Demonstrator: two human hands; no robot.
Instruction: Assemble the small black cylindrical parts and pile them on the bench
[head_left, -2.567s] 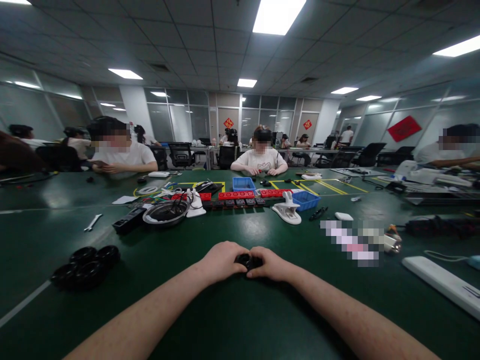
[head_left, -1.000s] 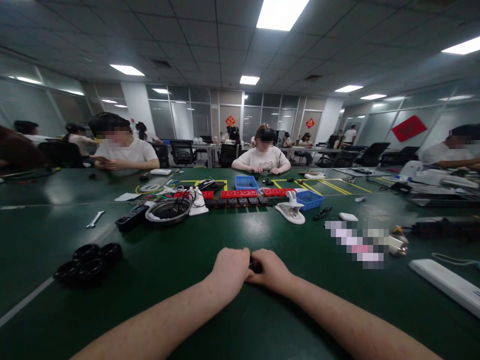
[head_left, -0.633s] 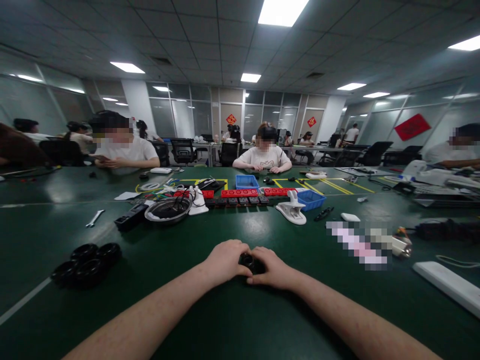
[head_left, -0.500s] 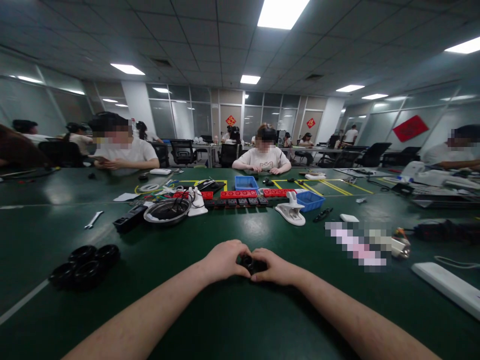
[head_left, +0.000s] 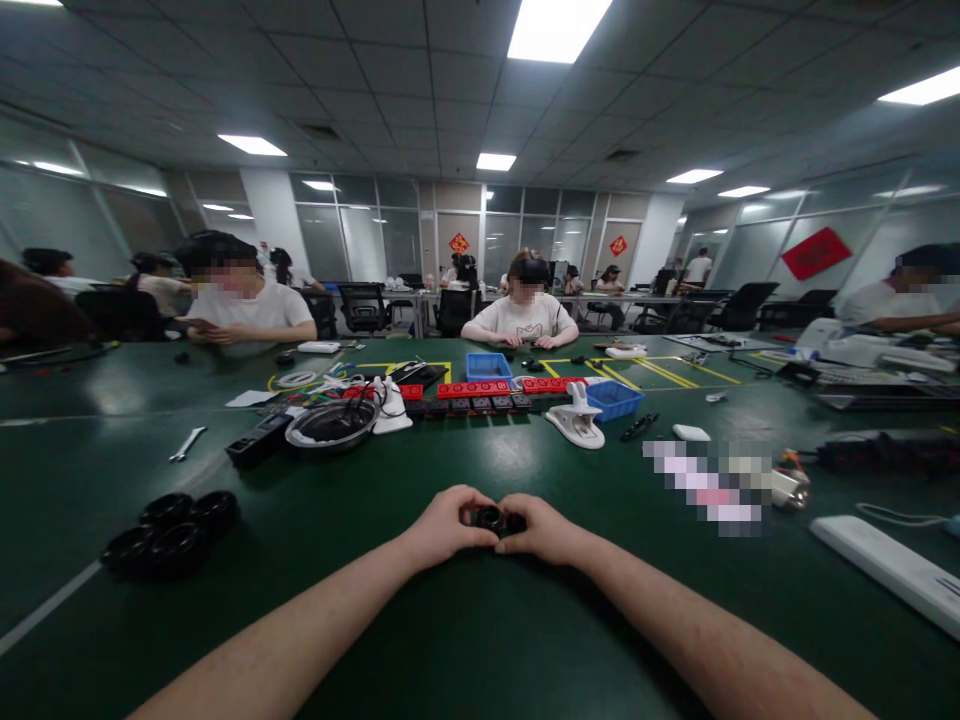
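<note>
A small black part is pinched between the fingertips of the left hand and right hand just above the green table, apparently mid-handling, while black rings are left untouched at nine o'clock.

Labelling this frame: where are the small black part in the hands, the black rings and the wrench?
small black part [head_left: 493, 519]: head view, its top between the fingertips.
black rings [head_left: 171, 534]: head view, cluster's middle.
wrench [head_left: 187, 444]: head view, mid-shaft.
</note>
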